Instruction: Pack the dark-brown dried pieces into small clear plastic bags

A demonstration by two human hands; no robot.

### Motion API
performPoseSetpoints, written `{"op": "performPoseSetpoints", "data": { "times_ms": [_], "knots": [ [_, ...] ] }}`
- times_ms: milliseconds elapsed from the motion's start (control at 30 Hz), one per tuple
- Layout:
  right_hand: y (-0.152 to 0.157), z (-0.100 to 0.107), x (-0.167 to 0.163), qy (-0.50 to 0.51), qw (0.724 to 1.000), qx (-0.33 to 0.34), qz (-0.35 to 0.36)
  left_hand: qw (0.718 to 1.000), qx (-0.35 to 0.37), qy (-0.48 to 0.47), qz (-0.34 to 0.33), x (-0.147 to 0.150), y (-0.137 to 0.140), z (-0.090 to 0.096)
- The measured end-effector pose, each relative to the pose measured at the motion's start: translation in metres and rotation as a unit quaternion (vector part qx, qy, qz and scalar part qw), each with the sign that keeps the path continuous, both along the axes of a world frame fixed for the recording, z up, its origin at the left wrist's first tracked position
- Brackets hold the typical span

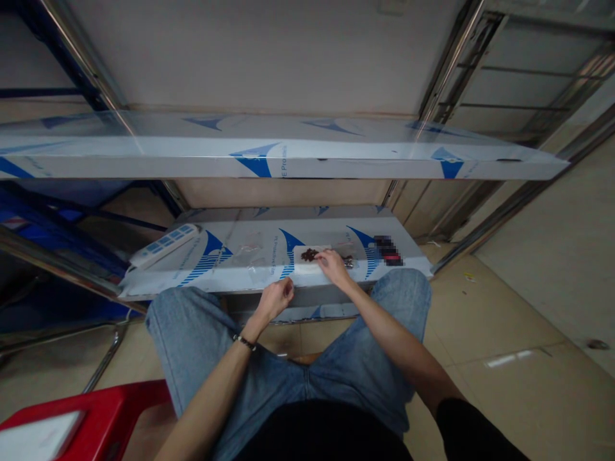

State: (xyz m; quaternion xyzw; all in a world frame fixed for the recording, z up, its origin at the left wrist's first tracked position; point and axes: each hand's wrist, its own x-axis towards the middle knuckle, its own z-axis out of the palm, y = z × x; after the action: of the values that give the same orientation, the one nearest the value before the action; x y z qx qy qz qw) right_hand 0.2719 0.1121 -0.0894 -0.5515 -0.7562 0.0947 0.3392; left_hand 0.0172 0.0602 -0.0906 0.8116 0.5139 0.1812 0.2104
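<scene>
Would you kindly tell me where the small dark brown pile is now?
In the head view, the dark brown pile is near the centre, on a white base on the shelf by the knees, just left of the right hand.

Back wall (269,57): plain and greyish, dull in this dim light.
Barred panel (523,64): metal-framed, off to the right, near a paler side wall (557,211).
Upper shelf (346,169) and lower shelf (269,221): both in blue-printed film, between shiny posts (456,51).
Blue frame (29,214): dark, standing at the left.
Red stool (108,410): near left corner.
Floor (519,390): glossy beige tiles, catching a pale streak.
</scene>
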Motion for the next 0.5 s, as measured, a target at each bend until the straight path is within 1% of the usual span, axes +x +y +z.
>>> {"op": "performPoseSetpoints", "data": {
  "times_ms": [67, 133, 200, 333, 433, 500],
  "knots": [
    [0.019, -0.007, 0.020, -0.048, 0.996, -0.041, -0.063, 1.000, -0.009, -0.011, -0.006, 0.000, -0.003, -0.001],
    [0.031, -0.014, 0.032, -0.105, 0.989, -0.062, -0.089, 1.000, -0.017, -0.025, -0.005, 0.000, -0.005, -0.001],
    [0.037, -0.021, 0.035, -0.156, 0.982, -0.061, -0.086, 0.999, -0.021, -0.035, -0.003, -0.002, -0.006, -0.003],
    [0.041, -0.034, 0.028, -0.221, 0.972, -0.055, -0.066, 0.999, -0.030, -0.036, -0.004, -0.003, -0.008, -0.009],
    [0.044, -0.039, 0.025, -0.238, 0.965, -0.067, -0.084, 0.999, -0.043, -0.031, 0.000, -0.002, -0.009, -0.013],
    [0.045, -0.041, 0.025, -0.234, 0.965, -0.060, -0.096, 0.998, -0.052, -0.029, 0.002, -0.001, -0.009, -0.015]
  ]
}}
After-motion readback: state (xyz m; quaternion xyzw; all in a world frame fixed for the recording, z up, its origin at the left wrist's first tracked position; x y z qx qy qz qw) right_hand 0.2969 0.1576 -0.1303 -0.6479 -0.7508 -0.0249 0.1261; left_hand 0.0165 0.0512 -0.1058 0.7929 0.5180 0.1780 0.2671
